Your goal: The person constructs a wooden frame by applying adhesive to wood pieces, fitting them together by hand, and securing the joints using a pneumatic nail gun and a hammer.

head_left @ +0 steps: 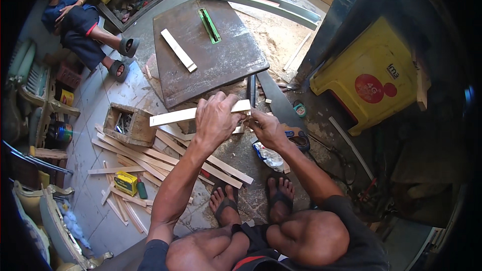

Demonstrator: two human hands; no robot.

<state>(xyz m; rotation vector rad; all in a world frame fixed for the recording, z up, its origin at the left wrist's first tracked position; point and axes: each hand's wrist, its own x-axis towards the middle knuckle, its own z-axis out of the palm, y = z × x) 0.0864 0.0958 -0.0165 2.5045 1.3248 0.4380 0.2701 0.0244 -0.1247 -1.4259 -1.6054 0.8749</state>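
Observation:
My left hand [216,118] grips a long pale wooden slat [173,116] held roughly level in front of me, near its right end. My right hand [266,128] pinches at that same right end of the slat, fingers closed; what it holds there is too small to tell. Below the hands lie several more wooden slats [150,158] scattered on the floor. My knees and sandalled feet [226,203] show at the bottom.
A dark table-saw top [211,50] with a green blade insert and one slat on it stands ahead. A small wooden box [128,123] of tools sits left. A yellow tape measure [125,183] lies on the floor. A yellow bin [371,75] stands right. Another person [80,25] sits at far left.

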